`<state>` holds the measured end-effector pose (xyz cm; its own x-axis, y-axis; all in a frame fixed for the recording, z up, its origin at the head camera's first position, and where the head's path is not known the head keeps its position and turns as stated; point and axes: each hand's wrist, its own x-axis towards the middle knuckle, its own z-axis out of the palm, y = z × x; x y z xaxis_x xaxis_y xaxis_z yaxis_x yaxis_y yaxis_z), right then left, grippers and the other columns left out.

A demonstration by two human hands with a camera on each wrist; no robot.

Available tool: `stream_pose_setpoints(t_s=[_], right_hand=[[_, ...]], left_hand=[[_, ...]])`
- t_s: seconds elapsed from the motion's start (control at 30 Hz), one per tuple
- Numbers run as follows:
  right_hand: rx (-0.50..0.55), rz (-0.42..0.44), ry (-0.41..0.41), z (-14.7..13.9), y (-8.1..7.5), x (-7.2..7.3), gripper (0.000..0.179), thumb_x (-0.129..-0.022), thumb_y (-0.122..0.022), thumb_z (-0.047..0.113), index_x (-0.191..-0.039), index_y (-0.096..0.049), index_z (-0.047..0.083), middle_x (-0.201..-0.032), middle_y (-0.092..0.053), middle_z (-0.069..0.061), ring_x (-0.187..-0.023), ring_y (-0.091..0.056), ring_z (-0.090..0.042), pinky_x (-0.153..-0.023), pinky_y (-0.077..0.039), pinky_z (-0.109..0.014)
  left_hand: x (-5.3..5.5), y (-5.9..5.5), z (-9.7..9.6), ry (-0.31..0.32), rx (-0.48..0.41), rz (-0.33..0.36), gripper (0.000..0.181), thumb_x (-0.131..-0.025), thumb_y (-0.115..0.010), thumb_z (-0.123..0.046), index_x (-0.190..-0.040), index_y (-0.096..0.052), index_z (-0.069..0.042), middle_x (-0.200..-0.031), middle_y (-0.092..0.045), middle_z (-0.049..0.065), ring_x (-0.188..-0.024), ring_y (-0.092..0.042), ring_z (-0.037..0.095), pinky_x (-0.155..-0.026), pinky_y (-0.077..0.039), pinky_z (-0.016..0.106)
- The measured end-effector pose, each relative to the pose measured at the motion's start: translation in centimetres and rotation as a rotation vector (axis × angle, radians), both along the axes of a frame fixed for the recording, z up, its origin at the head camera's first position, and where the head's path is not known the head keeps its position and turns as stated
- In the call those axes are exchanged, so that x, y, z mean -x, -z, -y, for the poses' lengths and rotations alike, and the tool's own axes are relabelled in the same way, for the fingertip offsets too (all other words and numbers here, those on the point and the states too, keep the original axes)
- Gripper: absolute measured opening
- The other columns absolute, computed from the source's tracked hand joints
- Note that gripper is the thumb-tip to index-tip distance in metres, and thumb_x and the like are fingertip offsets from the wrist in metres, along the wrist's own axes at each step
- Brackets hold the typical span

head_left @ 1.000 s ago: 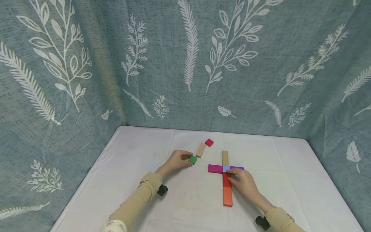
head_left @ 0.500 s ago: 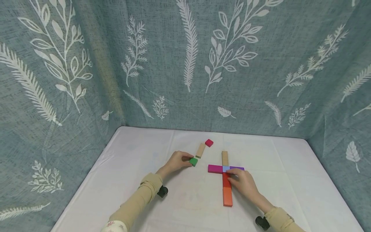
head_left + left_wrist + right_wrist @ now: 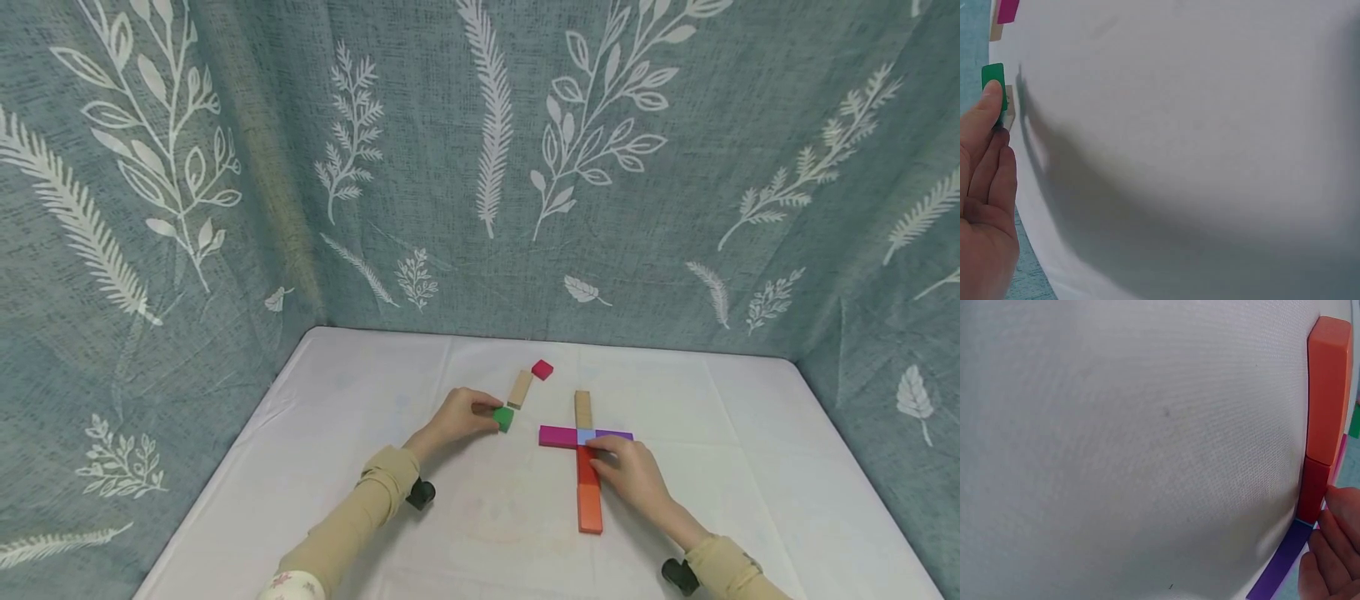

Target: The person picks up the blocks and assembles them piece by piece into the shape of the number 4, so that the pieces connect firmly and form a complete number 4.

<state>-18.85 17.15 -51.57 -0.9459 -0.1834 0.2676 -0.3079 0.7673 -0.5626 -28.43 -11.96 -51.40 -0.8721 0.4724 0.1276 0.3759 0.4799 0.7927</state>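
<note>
In the head view, my left hand pinches a green block between thumb and fingers. In the left wrist view the thumb lies across the face of the green block. My right hand rests its fingertips at the red block and the light blue block. Around the light blue block, a cross of flat blocks lies on the table: a wooden block behind, a magenta block left, a purple block right, and red, then an orange block in front.
Just beyond the green block lies a loose wooden block, with a crimson block behind it. A white cloth covers the table. Patterned grey-green curtains stand at the back and sides.
My left hand has shifted the green block slightly right and toward me, turning it a little. The right hand and the cross have stayed in place.
</note>
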Motion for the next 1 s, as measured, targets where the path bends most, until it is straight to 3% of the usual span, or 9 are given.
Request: stream_pose_setpoints(t_s=[0.43, 0.8, 1.0], right_hand=[[-0.001, 0.017, 0.003, 0.1, -0.2, -0.2, 0.029, -0.076, -0.075, 0.000, -0.104, -0.072, 0.002, -0.103, -0.072, -0.011, -0.098, -0.067, -0.027, -0.084, -0.054, -0.042], [-0.003, 0.012, 0.006, 0.1, -0.2, -0.2, 0.029, -0.075, -0.076, 0.002, -0.104, -0.072, 0.002, -0.102, -0.072, -0.010, -0.098, -0.067, -0.027, -0.085, -0.054, -0.042], [-0.006, 0.002, -0.005, 0.1, -0.1, -0.2, 0.029, -0.075, -0.076, 0.002, -0.103, -0.072, 0.002, -0.102, -0.072, -0.011, -0.098, -0.067, -0.027, -0.085, -0.054, -0.042]], left_hand=[[0.7, -1.9, 0.8, -0.011, 0.010, 0.046, 0.034, -0.078, -0.076, -0.009, -0.110, -0.069, 0.000, -0.113, -0.069, 0.016, -0.109, -0.064, 0.028, -0.094, -0.051, 0.030], [1.2, -4.0, 1.5, -0.015, 0.059, 0.022, 0.036, -0.080, -0.073, -0.008, -0.115, -0.067, 0.001, -0.117, -0.067, 0.016, -0.111, -0.063, 0.028, -0.095, -0.050, 0.030], [1.6, -5.3, 1.5, 0.014, 0.045, -0.013, 0.036, -0.080, -0.073, -0.007, -0.114, -0.066, 0.004, -0.117, -0.066, 0.019, -0.111, -0.062, 0.031, -0.096, -0.050, 0.036]])
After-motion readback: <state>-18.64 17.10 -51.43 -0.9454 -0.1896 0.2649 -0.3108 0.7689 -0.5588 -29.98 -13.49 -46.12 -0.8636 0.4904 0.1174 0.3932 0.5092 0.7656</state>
